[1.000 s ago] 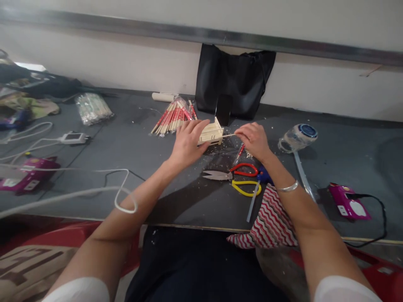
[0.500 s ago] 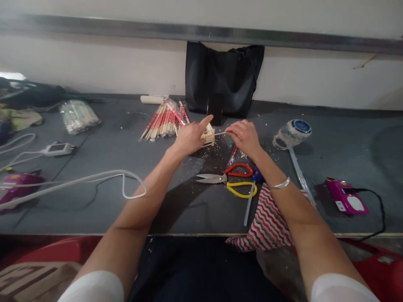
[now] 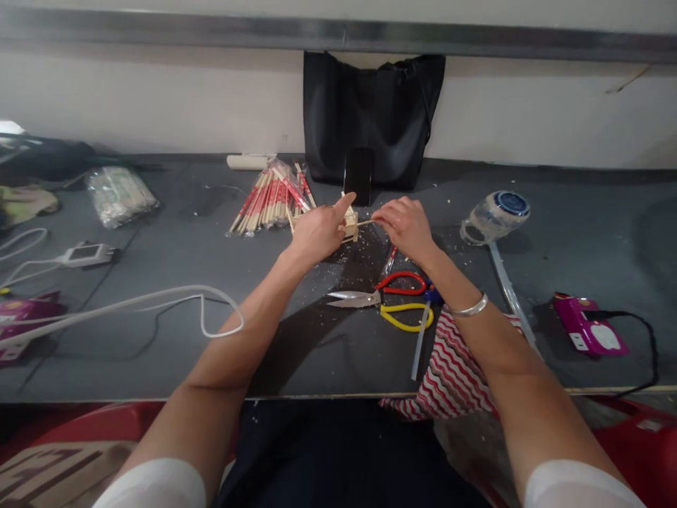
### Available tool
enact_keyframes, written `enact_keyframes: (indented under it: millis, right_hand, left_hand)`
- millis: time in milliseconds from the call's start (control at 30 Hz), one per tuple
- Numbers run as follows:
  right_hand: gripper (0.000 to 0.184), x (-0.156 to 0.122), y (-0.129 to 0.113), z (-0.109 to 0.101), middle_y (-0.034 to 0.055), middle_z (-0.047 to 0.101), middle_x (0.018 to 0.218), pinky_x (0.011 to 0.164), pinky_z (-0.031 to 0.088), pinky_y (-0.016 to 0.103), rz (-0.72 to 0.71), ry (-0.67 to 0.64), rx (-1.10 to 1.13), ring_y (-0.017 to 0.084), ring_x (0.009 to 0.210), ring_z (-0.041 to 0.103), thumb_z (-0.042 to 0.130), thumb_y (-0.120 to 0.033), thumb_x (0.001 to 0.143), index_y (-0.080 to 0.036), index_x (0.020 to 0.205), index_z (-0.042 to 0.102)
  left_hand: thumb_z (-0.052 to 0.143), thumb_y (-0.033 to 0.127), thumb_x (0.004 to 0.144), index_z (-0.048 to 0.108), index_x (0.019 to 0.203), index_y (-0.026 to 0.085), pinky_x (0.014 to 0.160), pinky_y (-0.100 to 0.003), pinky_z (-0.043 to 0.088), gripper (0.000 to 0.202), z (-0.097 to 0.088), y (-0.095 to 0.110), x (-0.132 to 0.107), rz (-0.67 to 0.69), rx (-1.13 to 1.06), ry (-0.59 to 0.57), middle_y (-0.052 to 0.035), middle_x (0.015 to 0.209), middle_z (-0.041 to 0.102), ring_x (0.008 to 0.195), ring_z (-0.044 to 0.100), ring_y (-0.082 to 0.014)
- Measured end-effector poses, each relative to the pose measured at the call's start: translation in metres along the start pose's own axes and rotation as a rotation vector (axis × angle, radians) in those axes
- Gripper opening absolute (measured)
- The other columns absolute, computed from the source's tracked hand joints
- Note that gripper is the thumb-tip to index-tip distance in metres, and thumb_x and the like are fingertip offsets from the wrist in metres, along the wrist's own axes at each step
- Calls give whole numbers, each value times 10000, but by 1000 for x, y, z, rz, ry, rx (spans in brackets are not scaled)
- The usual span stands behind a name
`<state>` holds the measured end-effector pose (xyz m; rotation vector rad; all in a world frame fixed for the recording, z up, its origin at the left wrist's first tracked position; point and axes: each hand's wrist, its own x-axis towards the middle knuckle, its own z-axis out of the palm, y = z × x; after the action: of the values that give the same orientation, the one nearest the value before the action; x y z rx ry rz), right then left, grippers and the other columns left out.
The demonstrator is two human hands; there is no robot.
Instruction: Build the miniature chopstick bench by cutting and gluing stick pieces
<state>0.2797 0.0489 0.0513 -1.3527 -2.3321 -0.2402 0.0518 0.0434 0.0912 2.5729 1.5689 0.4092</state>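
Note:
My left hand is closed around a small wooden stick structure, its index finger raised; the hand covers most of that structure. To the right, my right hand pinches the end of a thin wooden stick, whose other end reaches the structure. Whether the stick is fixed there I cannot tell. Behind my left hand, chopsticks with red wrappers lie fanned out in clear plastic. Scissors with one red and one yellow handle rest open below the hands, beside a blue glue gun partly hidden under my right forearm.
A black phone leans on a black bag at the back. On the right are a glass jar, a clear glue stick and a purple power adapter. A white cable arches near my left forearm. Striped cloth hangs over the edge.
The view has shifted slightly, so the background sits a little higher. Both hands keep nearly the same place and hold, the right still pinching the stick.

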Motion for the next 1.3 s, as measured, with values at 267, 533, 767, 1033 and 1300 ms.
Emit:
enact_keyframes:
  millis: [267, 533, 767, 1033, 1300]
  right_hand:
    - [315, 1, -2, 2, 64, 733, 1057, 833, 379, 415, 32, -17, 6, 275, 1001, 568, 443, -380, 1078, -285, 1086, 743]
    - [296, 1, 0, 6, 58, 732, 1033, 826, 392, 414, 45, -13, 50, 279, 990, 572, 450, -374, 1072, -297, 1055, 736]
    - [296, 3, -10, 6, 52, 756, 1039, 891, 376, 441, 69, 8, 44, 279, 994, 587, 448, -364, 1061, -286, 1046, 733]
    - [208, 7, -30, 14, 45, 775, 1062, 1017, 323, 475, 83, 23, 21, 289, 1060, 595, 569, -385, 1005, -276, 1078, 732]
    - [195, 8, -32, 18, 28, 761, 993, 1034, 293, 465, 90, 23, 13, 265, 1032, 576, 566, -334, 1004, -280, 1037, 751]
  left_hand:
    - [540, 124, 868, 442, 1584, 200, 787, -318, 550, 726, -2, 4, 0, -50, 29, -18, -96, 1044, 787, 939, 722, -247]
    - [539, 153, 876, 462, 1569, 215, 787, -321, 546, 700, 0, 2, 1, -61, 22, -11, -98, 1024, 790, 924, 719, -250]
    - [510, 152, 890, 489, 1561, 198, 760, -350, 539, 673, -1, 8, 1, -105, 44, 4, -124, 989, 779, 917, 728, -277]
    - [522, 133, 905, 515, 1548, 229, 780, -358, 548, 650, -2, 12, 1, -112, 24, 6, -118, 1076, 787, 954, 744, -284]
    - [507, 129, 927, 486, 1568, 215, 815, -365, 553, 647, -4, 14, 1, -142, 42, -26, -142, 1138, 779, 1037, 743, -302]
